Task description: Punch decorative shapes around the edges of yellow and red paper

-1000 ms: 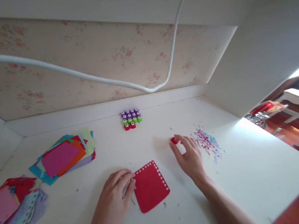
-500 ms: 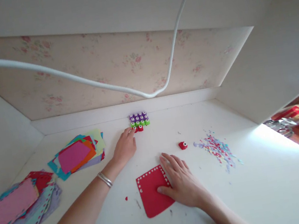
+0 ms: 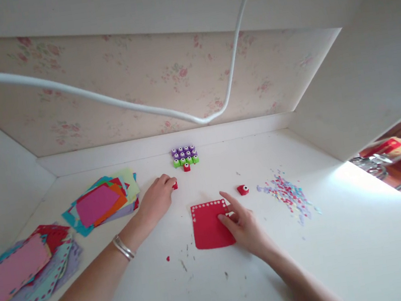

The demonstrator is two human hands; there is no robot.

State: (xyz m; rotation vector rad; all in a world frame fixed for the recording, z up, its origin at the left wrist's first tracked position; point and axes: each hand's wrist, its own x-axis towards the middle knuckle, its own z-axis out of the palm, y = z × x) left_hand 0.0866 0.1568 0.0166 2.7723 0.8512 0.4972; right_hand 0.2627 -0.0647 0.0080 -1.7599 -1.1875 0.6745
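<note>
Between the fingertips of my left hand (image 3: 157, 196) is a small red punch (image 3: 175, 185), partly hidden by the fingers. My right hand (image 3: 243, 222) grips the right edge of a red paper card (image 3: 211, 229), thumb on top. Small punched holes run along the card's top edge and upper sides. Behind the hands stand rows of purple punches (image 3: 181, 154) and green punches (image 3: 186, 161), with one red punch (image 3: 187, 167) in front of them. Another red punch (image 3: 243, 190) lies to the right of the card.
Coloured paper sheets (image 3: 99, 204) lie at the left, and punched sheets (image 3: 19, 273) nearer the left edge. Confetti (image 3: 290, 195) is scattered at the right. A small red scrap (image 3: 168, 259) is left of the card. A white cable (image 3: 157, 110) hangs across the view.
My left hand has drawn a red punch away from the rows, toward the lower left. The red card has turned straighter and moved up, with my right hand now gripping its edge.
</note>
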